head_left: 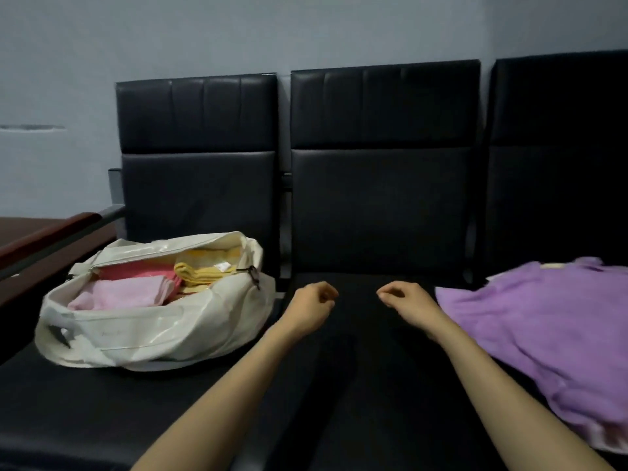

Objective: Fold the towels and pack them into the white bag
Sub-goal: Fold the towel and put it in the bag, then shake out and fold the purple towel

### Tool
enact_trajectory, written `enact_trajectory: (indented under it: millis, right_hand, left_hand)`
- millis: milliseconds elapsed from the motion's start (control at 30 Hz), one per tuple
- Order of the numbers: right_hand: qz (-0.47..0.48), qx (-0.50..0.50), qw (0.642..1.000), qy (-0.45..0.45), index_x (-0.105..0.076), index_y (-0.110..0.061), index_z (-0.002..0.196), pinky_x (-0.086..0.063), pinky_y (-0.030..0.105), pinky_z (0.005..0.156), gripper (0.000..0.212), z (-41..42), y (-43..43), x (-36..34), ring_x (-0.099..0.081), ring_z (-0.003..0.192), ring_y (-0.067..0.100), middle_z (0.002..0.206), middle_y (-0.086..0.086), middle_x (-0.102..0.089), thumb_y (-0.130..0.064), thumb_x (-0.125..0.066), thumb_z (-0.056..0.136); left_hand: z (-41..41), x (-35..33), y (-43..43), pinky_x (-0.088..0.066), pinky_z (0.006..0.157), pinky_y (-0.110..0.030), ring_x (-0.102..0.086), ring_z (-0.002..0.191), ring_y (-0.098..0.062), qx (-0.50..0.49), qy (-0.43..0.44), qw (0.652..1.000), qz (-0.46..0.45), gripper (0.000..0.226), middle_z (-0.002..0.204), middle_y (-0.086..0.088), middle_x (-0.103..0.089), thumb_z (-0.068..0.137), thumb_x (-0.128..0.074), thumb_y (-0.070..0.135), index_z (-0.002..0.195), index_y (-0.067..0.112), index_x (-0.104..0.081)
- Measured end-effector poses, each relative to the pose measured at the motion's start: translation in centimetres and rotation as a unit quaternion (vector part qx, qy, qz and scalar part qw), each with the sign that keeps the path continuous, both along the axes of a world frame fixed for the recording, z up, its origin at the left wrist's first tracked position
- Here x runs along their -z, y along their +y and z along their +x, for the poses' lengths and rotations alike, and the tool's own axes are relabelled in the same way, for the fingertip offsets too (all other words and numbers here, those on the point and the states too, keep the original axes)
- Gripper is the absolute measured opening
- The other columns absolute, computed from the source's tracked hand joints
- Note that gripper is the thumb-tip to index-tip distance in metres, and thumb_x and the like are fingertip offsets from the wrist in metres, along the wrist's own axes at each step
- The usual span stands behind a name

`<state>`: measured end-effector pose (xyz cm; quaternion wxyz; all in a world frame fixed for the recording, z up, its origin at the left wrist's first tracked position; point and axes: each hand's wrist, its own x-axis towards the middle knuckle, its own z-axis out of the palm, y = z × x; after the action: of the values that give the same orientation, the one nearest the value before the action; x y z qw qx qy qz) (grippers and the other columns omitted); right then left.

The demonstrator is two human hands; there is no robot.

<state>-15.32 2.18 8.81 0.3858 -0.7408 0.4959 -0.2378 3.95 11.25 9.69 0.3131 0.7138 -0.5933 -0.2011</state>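
Hovering over the seat (pixel 367 362), your left hand (pixel 314 302) and right hand (pixel 406 300) are loosely curled, holding nothing. The white bag (pixel 153 338) of folded towels (pixel 129 294) sits lower left, the purple towel (pixel 543 328) lower right.

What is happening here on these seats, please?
A person is packing towels into a bag. It lies open on the left seat, with pink towels and yellow towels inside. A purple towel lies loose on the right seat. The left hand and right hand are over the middle seat, loosely curled, holding nothing.
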Motion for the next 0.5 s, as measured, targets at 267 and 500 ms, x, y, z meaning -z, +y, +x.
enact_trajectory:
  millis: [267, 500]
  right_hand:
    - [-0.072, 0.206, 0.97, 0.105, -0.072, -0.005, 0.102, -0.043, 0.029, 0.086, 0.018, -19.8, 0.8, 2.9, -0.063, 0.101, 0.028, 0.109, 0.012, -0.07, -0.009, -0.066, 0.086]
    - [-0.117, 0.274, 0.932, 0.207, -0.061, -0.015, 0.12, -0.032, 0.033, 0.099, 0.041, -26.2, 0.2, 3.0, -0.043, 0.118, 0.034, 0.124, 0.012, -0.054, -0.018, -0.072, 0.08]
  left_hand:
    - [-17.1, 3.5, -5.0, -0.045, 0.086, -0.02, -0.059, 0.108, -0.015, 0.153, 0.022, 0.985, 0.076, 0.032, 0.122, -0.005, -0.063, 0.09, -0.058, 0.011, 0.122, 0.013, -0.061]
    - [-27.6, 6.1, -9.5, -0.029, 0.106, -0.024, -0.04, 0.132, -0.025, 0.232, -0.026, 0.97, 0.06, 0.06, 0.146, -0.01, -0.037, 0.089, -0.061, 0.018, 0.144, 0.011, -0.039]
